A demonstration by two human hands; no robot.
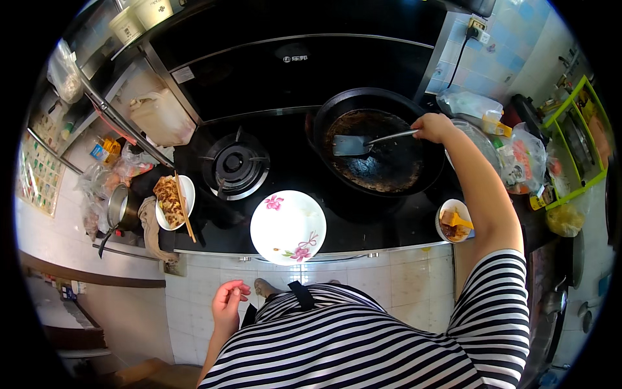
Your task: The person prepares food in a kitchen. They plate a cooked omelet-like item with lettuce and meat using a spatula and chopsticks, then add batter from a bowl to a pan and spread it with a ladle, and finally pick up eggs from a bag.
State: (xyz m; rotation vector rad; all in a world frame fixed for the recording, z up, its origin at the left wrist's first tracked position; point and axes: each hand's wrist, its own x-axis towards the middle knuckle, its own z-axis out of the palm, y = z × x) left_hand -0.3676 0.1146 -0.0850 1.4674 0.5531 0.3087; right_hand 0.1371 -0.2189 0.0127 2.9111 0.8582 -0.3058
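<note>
My right hand [434, 128] grips the metal handle of a wok spatula [351, 145]. Its broad flat blade rests inside a dark wok [335, 116], which sits on the right side of the black stovetop. The wok's inside is browned and a glossy patch shows near the blade. My left hand [230, 297] hangs by my waist with loosely bent fingers and nothing in it. Before me, a white plate [286, 223] with pink flowers lies at the stove's front edge. A bowl [441, 233] under my right forearm holds brown sauce and a yellow-handled brush [456, 220].
An unused gas burner [234, 164] is left of the wok. Farther left, a white dish [189, 187] holds browned food [170, 202] with chopsticks [183, 206] across it. A small pot [127, 209] and a cloth [149, 228] lie beyond. Plastic bags [522, 158] and a green rack [559, 129] crowd the right.
</note>
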